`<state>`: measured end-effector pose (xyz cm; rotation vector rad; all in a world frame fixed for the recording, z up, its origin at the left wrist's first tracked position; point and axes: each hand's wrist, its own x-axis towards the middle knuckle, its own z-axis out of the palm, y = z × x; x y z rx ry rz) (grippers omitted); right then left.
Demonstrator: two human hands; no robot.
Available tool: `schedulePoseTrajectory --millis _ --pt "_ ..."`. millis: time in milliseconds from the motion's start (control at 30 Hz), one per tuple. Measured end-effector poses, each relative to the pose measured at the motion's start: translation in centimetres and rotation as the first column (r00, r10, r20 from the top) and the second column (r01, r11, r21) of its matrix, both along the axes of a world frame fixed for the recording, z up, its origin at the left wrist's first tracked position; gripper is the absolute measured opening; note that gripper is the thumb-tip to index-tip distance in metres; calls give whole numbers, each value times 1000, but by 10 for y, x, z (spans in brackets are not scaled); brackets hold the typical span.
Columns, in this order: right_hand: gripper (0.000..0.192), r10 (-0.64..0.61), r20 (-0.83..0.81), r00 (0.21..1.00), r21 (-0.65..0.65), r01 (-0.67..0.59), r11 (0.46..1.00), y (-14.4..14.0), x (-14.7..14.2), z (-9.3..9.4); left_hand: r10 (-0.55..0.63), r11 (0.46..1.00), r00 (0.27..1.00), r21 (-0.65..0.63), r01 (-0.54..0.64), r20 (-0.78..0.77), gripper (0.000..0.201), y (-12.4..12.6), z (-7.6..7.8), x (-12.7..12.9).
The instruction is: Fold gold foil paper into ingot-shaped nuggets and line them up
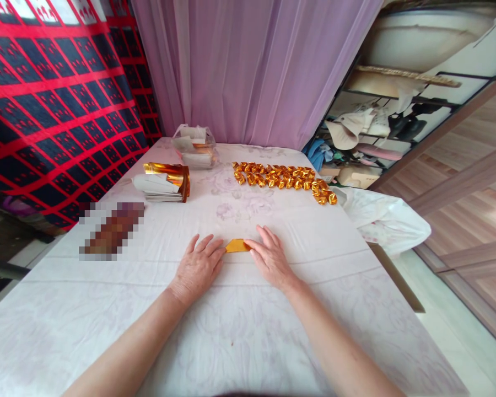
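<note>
Bare tablecloth (248, 342) lies open all around the near half. Farther back, a row of folded gold pieces (284, 177) and a gold paper stack (165, 182) crowd it, with perhaps wrappers behind.

A: What sort of place is this?

B: A room in a home, used for handwork. The table (248, 331) wears a pale floral cloth like a bedsheet, a lilac curtain (252, 66) hangs behind it, and a red and black patterned fabric (53, 94) covers the wall on the left.

A: Anything else domestic?

B: An open shelf rack (380, 127) on the right, crammed with hats, cloths and household odds, and wood-look flooring (471, 182) beside it. On the table sit a stack of gold foil sheets (165, 181) and a long row of folded gold paper pieces (285, 177).
</note>
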<state>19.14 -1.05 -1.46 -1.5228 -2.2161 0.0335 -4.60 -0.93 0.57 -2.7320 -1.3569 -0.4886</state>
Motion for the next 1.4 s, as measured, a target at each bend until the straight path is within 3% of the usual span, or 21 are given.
schedulePoseTrajectory --millis 200,333,500,733,967,1267,1400 --pt "33 75 90 993 -74 -68 995 -9 10 5 13 998 1000 56 -13 -13 28 -6 9 15" --pt "33 91 89 992 -107 -82 991 -5 12 7 -85 996 996 7 85 -15 36 -18 4 43" --pt "36 169 104 980 -208 -145 967 3 23 12 -36 995 999 -94 34 -24 50 -22 -3 61" --pt "38 300 138 944 -226 -265 937 18 35 16 -26 976 1000 -215 21 -18 62 -21 2 61" --pt "36 333 145 932 -208 -301 931 36 29 19 -23 964 1000 -264 23 2 62 -21 0 60" --pt "37 300 133 945 -146 -280 949 36 25 14 -16 977 1000 -213 19 16 56 -21 -2 61" --pt "37 264 73 962 -108 -256 961 28 26 12 -90 983 991 -149 103 95 47 -18 -6 50"
